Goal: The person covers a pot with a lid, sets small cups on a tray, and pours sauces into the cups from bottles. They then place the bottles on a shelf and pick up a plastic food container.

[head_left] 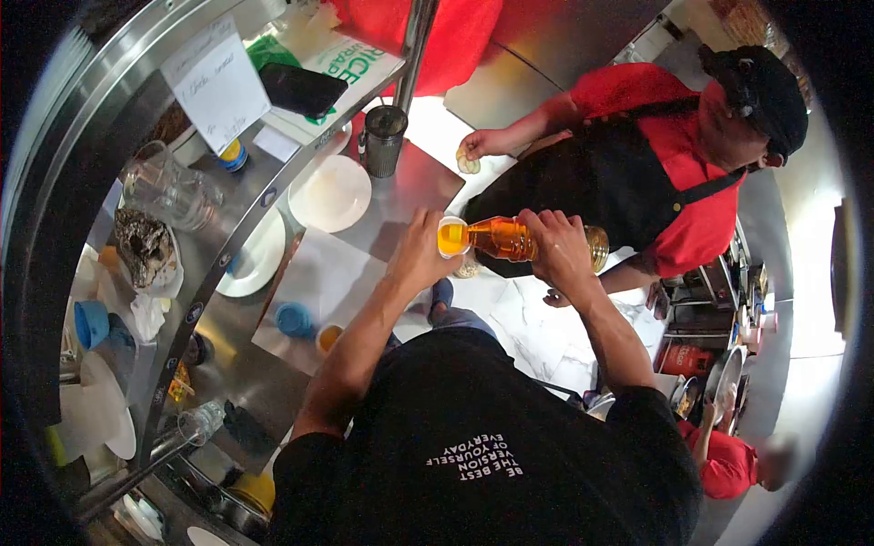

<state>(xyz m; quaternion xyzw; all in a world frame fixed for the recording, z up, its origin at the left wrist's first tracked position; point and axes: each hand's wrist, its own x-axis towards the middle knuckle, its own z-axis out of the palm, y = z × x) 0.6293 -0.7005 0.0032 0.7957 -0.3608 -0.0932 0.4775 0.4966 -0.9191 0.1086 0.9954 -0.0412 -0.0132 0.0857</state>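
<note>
My left hand is closed around a small white cup with yellow-orange showing inside it. A clear bottle of amber liquid lies tilted almost level in my right hand, whose fingers wrap over its body. The bottle's narrow end points at the cup and meets its opening; whether liquid is flowing I cannot tell. Below my left forearm, a blue cup and a small cup with orange-brown content are on the steel counter.
White plates and a dark ribbed tumbler stand on the left counter. Above it, a shelf holds a handwritten note, a phone and a glass pitcher. A co-worker stands close at right, holding something pale. Another person is farther off.
</note>
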